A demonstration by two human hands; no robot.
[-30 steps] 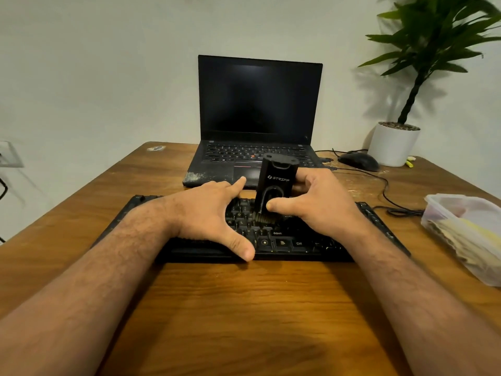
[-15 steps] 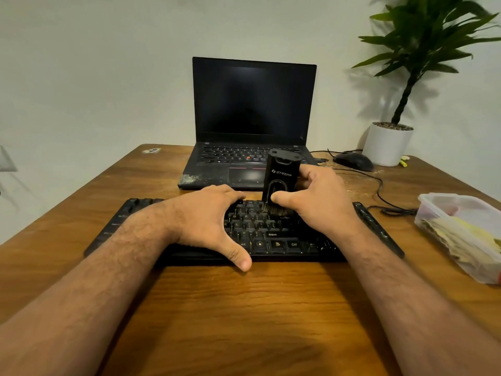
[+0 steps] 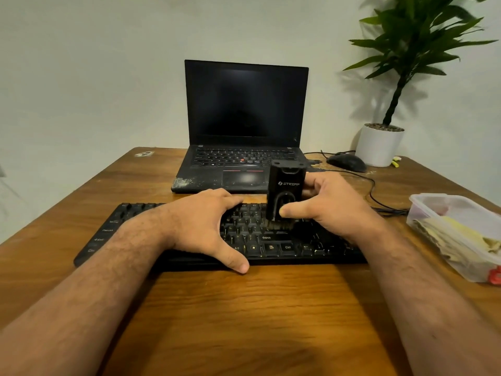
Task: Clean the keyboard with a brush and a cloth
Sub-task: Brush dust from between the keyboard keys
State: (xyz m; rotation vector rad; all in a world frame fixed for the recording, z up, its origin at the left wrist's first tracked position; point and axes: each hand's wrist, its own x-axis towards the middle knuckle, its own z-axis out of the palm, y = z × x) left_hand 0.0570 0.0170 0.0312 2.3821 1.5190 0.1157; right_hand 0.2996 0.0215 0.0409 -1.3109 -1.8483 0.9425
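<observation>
On the wooden table (image 3: pixel 244 308), a black brush (image 3: pixel 284 194) was gripped upright by the right hand (image 3: pixel 328 204), bristles touching the keyboard (image 3: pixel 271 240), which was pressed under the spread-fingered left hand (image 3: pixel 206 223), while crumpled cloths (image 3: pixel 455 237) were held in a clear plastic container (image 3: pixel 423 202) at the right edge.

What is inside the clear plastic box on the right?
The plastic box holds crumpled yellowish cloth, seemingly several pieces. Whatever lies beneath them is covered.

Wooden table (image 3: pixel 244 308) and the things lying on it.
A black keyboard (image 3: pixel 108 229) lies nearest; behind it an open laptop (image 3: pixel 244 164), a black mouse (image 3: pixel 347 162) and a white plant pot (image 3: pixel 378 145); a clear plastic container (image 3: pixel 444 213) sits at right.
</observation>
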